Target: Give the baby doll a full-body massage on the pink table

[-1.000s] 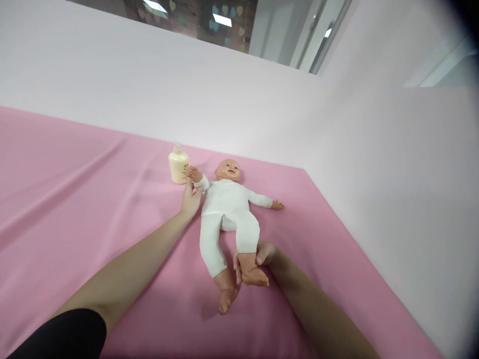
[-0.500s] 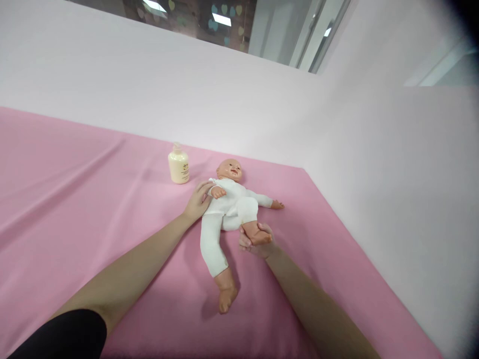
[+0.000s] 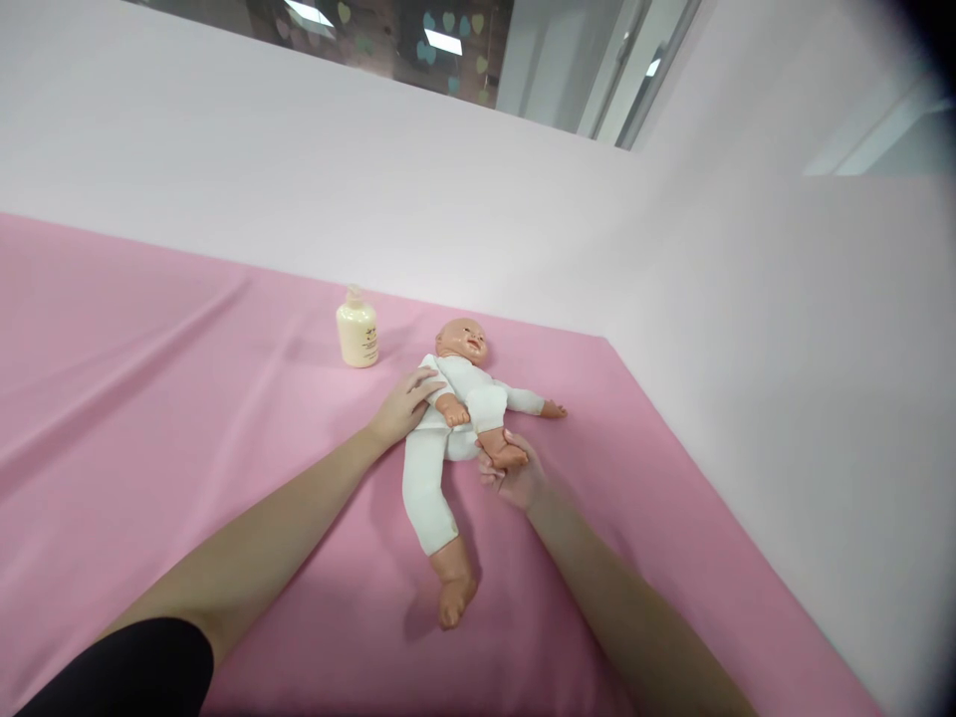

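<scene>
A baby doll (image 3: 426, 478) with a white cloth body lies on its back, head at the far end. My left hand (image 3: 401, 408) is closed round the doll's arm on the left, which lies bent across the belly. The doll's small hand (image 3: 453, 410) comes close to its raised knee. With its fingers wrapped about the ankle, my right hand (image 3: 523, 481) holds up the doll's bent leg (image 3: 489, 408). The other leg rests stretched out toward me, and the far arm is spread to the right.
A cream-coloured pump bottle (image 3: 358, 334) stands upright to the left of the doll's head. Pink cloth (image 3: 224, 418) with a few creases covers the surface. White walls (image 3: 336, 169) rise behind it and on the right, with a window (image 3: 418, 45) above.
My left hand has brought the doll's arm inward across its belly. My right hand has pushed the bent leg up and leftward, nearer to that arm.
</scene>
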Motion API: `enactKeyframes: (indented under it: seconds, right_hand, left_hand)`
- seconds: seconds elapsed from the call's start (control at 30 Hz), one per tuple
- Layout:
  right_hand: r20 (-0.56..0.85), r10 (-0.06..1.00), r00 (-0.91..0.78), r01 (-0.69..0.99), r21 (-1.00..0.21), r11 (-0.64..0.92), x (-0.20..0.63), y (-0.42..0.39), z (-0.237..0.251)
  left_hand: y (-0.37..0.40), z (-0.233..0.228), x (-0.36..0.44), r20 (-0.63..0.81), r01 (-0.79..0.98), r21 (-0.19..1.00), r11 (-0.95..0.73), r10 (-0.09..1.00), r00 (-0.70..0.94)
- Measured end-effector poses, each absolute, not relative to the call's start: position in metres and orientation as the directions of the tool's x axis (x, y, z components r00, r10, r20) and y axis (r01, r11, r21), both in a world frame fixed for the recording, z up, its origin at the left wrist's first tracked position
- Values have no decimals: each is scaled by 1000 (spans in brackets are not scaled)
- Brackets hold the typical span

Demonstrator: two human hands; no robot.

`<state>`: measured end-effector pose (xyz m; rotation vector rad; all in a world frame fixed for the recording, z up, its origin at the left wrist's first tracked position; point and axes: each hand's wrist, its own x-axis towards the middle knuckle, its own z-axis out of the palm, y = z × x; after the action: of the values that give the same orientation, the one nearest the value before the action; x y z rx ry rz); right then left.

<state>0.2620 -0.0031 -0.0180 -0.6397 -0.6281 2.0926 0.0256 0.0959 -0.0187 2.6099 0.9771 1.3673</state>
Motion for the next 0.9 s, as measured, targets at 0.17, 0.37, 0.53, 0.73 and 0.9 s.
enactKeyframes:
  seconds: [0.17, 0.37, 0.53, 0.73, 0.9]
  right_hand:
    - [-255, 828, -500, -537, -659, -527, 261, -5, -15]
    - [-253, 848, -466, -504, -712, -489, 258, -8, -11]
    - [-211, 826, -522, -478, -730, -488, 258, -9, -13]
    - [-85, 711, -698, -384, -794, -472, 257, -14, -16]
    - [-57, 446, -893, -219, -810, -544, 259, -16, -18]
  left_hand:
    - [96, -19, 25, 754, 501, 263, -825, 499, 426]
    - [95, -19, 25, 733, 512, 299, -805, 537, 417]
    - [94, -17, 27, 713, 488, 432, -758, 618, 330]
    - [102, -21, 26, 646, 263, 740, -620, 763, -20]
    - [116, -29, 22, 407, -42, 904, -426, 884, -229]
